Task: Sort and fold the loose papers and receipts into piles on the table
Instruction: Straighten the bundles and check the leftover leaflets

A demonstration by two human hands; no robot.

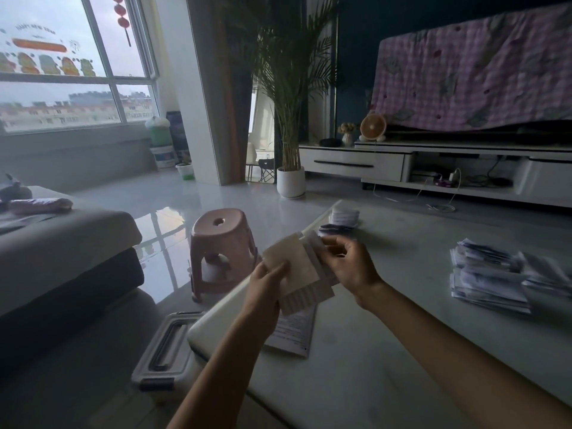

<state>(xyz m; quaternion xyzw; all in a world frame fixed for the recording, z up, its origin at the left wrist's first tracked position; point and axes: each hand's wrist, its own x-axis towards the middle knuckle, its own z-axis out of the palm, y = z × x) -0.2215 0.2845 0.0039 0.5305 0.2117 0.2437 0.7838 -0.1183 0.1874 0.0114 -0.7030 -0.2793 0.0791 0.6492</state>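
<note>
Single head-worn wide-angle view, looking forward and slightly down, table (402, 252) filling the near right, left hand (266, 286) and right hand (349, 267) with papers (294, 264) close at centre, window (62, 72) far left, TV cabinet (353, 164) far right.

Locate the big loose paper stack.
Head view: the big loose stack of white printed papers lies at the right of the pale table, right of the right hand.

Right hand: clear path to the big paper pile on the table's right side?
Likely yes. Only bare table lies between the right hand and the paper pile. But it pinches the folded papers the left hand also holds, so it'd release first.
</note>
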